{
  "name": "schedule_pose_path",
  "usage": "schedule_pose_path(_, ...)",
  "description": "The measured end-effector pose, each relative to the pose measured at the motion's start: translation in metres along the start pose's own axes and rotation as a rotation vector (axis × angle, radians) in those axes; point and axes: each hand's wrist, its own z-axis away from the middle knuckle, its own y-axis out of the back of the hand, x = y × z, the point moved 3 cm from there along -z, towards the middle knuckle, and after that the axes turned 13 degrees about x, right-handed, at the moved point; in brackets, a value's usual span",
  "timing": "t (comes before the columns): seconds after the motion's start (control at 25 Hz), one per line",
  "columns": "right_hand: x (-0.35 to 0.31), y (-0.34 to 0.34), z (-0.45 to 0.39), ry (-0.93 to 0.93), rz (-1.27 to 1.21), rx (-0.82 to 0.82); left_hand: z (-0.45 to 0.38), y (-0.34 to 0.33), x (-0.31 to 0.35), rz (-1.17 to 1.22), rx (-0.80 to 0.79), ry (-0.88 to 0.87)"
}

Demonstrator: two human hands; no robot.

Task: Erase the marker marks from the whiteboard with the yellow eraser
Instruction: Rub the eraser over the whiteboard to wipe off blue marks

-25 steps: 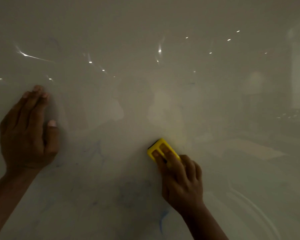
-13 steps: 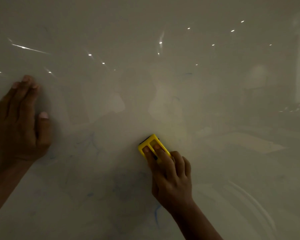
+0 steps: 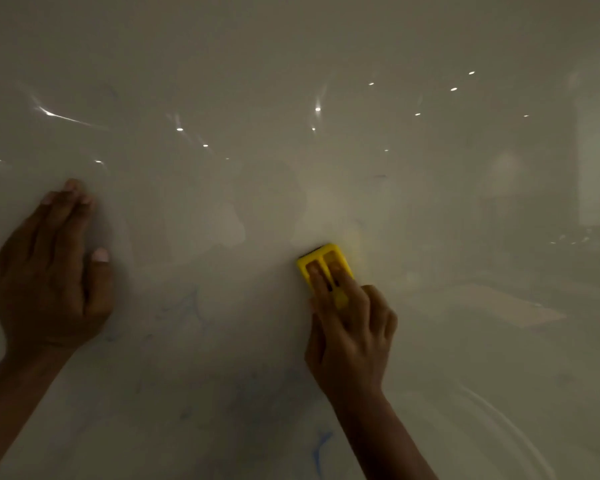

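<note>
Right hand (image 3: 350,337) presses the eraser (image 3: 324,266) flat to the whiteboard (image 3: 430,341), two fingers (image 3: 340,278) laid in the grooves on its yellow back, the rest curled beside it. Just under the wrist a blue mark (image 3: 321,445) shows, and fainter blue smears (image 3: 187,306) lie between the hands. Left hand (image 3: 52,275) rests flat on the board well apart at the left, fingers together, thumb alongside. Light spots (image 3: 317,109) glint on the glossy surface above

left hand (image 3: 51,271) flat on whiteboard (image 3: 326,81); eraser (image 3: 321,263) rightward, under right hand (image 3: 350,337)
</note>
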Motion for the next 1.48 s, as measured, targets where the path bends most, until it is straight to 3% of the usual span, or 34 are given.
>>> schedule_pose_path(0.04, -0.007, -0.007, -0.006, -0.027, -0.025, 0.028, -0.004, 0.003, 0.003, 0.034, 0.014, 0.008)
schedule_pose_path(0.16, -0.05, -0.022, 0.006, 0.515, -0.078, -0.117, -0.008, 0.007, -0.001, -0.016, 0.063, -0.017)
schedule_pose_path(0.2, -0.052, -0.02, 0.006, 0.603, -0.077, -0.15, -0.01, 0.01, -0.003, -0.017, 0.055, -0.025)
schedule_pose_path(0.24, -0.047, -0.02, 0.001, 0.545, -0.044, -0.156, -0.008, 0.012, -0.004, -0.026, 0.044, -0.034)
schedule_pose_path(0.36, -0.03, -0.02, -0.024, 0.126, 0.005, -0.031, -0.008, 0.007, -0.004, -0.062, 0.065, -0.051)
schedule_pose_path(0.64, -0.047, -0.015, 0.008, 0.369, -0.055, -0.149, 0.003, 0.014, -0.019, -0.106, 0.005, 0.0)
schedule_pose_path(0.8, -0.038, -0.013, 0.019, 0.335, -0.051, -0.125, -0.004, 0.017, 0.02, -0.148, -0.029, -0.056)
schedule_pose_path(0.92, -0.024, -0.02, -0.008, 0.464, -0.042, -0.094, -0.011, 0.024, 0.049, -0.184, -0.021, -0.124)
schedule_pose_path(0.96, -0.014, -0.027, -0.029, 0.433, -0.034, -0.062, -0.013, 0.026, 0.055, -0.198, -0.02, -0.128)
schedule_pose_path(1.08, -0.011, -0.045, -0.085, 0.079, -0.023, 0.055, -0.017, 0.026, 0.063, -0.224, -0.037, -0.117)
schedule_pose_path(1.24, -0.073, -0.055, -0.083, 0.482, 0.017, -0.051, -0.018, 0.043, 0.047, -0.172, -0.09, -0.052)
schedule_pose_path(1.36, -0.08, -0.059, -0.09, 0.001, 0.035, 0.06, -0.011, 0.044, 0.046, -0.164, -0.091, -0.097)
schedule_pose_path(1.4, -0.097, -0.066, -0.08, -0.005, 0.024, 0.043, -0.008, 0.048, 0.044, -0.179, -0.099, -0.107)
schedule_pose_path(1.48, -0.133, -0.071, -0.05, 0.375, -0.007, -0.063, 0.003, 0.056, 0.036, -0.187, -0.107, -0.152)
